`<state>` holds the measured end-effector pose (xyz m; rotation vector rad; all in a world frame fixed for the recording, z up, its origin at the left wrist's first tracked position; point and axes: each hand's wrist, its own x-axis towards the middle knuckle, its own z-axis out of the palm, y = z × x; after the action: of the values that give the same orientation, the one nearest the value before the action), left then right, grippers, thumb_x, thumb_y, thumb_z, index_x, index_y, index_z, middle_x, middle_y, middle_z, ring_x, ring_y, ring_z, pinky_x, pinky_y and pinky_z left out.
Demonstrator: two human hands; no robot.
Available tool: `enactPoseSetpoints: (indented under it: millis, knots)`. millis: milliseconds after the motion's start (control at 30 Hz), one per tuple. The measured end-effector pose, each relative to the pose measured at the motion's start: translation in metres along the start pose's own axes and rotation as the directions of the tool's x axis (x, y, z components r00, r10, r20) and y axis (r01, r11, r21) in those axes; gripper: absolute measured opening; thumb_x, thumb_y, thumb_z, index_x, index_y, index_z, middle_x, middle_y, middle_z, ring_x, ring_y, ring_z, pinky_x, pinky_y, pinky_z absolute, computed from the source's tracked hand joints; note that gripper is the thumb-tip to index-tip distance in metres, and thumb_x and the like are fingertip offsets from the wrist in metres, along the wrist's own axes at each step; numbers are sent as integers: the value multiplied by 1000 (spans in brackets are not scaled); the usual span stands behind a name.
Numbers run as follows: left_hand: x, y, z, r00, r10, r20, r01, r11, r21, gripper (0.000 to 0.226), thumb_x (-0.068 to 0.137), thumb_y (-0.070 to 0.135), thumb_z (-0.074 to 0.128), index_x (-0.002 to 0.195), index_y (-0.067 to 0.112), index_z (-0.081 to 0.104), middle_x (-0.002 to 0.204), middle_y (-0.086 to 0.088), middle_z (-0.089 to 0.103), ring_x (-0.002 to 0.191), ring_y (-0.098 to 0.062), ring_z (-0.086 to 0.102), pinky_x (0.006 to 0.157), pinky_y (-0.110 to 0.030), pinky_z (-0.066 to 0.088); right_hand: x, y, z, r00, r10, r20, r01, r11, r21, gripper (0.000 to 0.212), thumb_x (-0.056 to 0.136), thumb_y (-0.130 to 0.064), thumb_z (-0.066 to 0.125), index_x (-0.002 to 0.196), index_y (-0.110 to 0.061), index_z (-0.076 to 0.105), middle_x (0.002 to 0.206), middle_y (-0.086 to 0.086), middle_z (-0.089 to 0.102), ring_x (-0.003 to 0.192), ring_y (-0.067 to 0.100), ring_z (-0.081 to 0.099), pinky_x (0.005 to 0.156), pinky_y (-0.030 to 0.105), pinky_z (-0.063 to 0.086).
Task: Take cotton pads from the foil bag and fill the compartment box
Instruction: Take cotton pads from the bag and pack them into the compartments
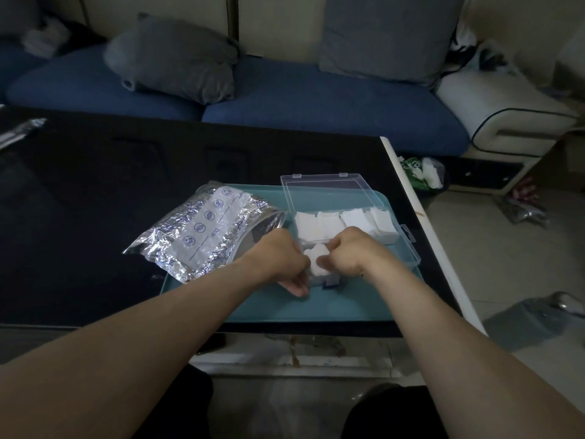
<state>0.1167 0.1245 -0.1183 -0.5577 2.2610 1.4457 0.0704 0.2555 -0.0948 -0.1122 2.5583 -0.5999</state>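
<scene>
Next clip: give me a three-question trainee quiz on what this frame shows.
1. True or false: the compartment box has its lid closed.
2. Where does the foil bag lie: A) left of the box, B) right of it, C) on the sofa?
3. What do the left hand and right hand hold between them?

Key: 1 false, the lid stands open. 2 A. 3 a wad of cotton pads over the box's near row.

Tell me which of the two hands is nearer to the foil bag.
Left. The left hand is just beside the foil bag, close to its open mouth, over the compartment box. The right hand is farther right, with the cotton pads between both hands.
</scene>
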Motion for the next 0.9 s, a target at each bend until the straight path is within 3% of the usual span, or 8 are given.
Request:
enactPoseSetpoints:
  millis: [133, 300, 433, 567, 700, 767, 900]
  knots:
    - [0, 1, -1, 1000, -5, -1, 5, 999, 34, 20, 94, 4, 51, 79, -1, 63, 79, -20, 75, 75, -31, 75, 82, -45, 60, 4, 10, 0, 997, 8, -78, -3, 998, 61, 38, 79, -32, 85, 110, -13, 72, 117, 4, 69, 109, 22, 65, 83, 24, 45]
    - [-3, 4, -1, 999, -27, 42, 25, 998, 49, 36, 97, 2, 48, 65, 1, 65, 86, -20, 75, 83, -31, 74, 89, -44, 58, 7, 6, 16, 975, -82, -205, 42, 981, -188, 37, 78, -49, 81, 96, -19, 69, 98, 1, 70, 93, 23, 65, 86, 37, 54]
    - [-2, 5, 0, 999, -41, 26, 40, 999, 32, 30, 95, 2, 49, 73, -3, 69, 85, -20, 75, 81, -28, 75, 86, -42, 59, 11, 10, -3, 998, -20, -58, 7, 975, -222, 42, 77, -43, 83, 108, -19, 71, 108, 3, 70, 99, 24, 66, 93, 37, 55]
    - [-8, 9, 1, 999, -48, -23, 48, 999, 9, 15, 95, 1, 55, 98, -10, 64, 80, -18, 73, 71, -27, 75, 66, -34, 63, 15, 16, -20, 998, 34, 55, -25, 989, -146, 56, 63, -41, 93, 110, -17, 72, 110, 2, 71, 102, 20, 66, 95, 35, 53]
    - [-11, 9, 1, 999, -49, -22, 48, 999, -4, 15, 94, 0, 55, 99, -11, 64, 79, -18, 72, 71, -27, 75, 64, -35, 63, 20, 9, -11, 999, 35, 38, -26, 978, -205, 66, 53, -50, 95, 103, -15, 70, 100, 1, 70, 94, 18, 66, 74, 27, 52]
    - [-11, 9, 0, 998, -55, -27, 55, 998, -6, 14, 94, 0, 56, 98, -11, 64, 78, -18, 73, 70, -26, 75, 64, -35, 63, 20, 6, -9, 1000, -3, 31, 10, 977, -213, 60, 58, -49, 94, 101, -15, 70, 98, 1, 71, 94, 18, 67, 72, 27, 53]
    - [-10, 8, -1, 998, -50, -31, 50, 999, 3, 13, 93, 0, 57, 97, -10, 64, 79, -18, 73, 72, -27, 75, 68, -38, 63, 16, 14, -20, 986, -128, 107, 139, 985, -98, 22, 75, -33, 87, 91, -21, 81, 96, -2, 76, 96, 17, 70, 95, 37, 56]
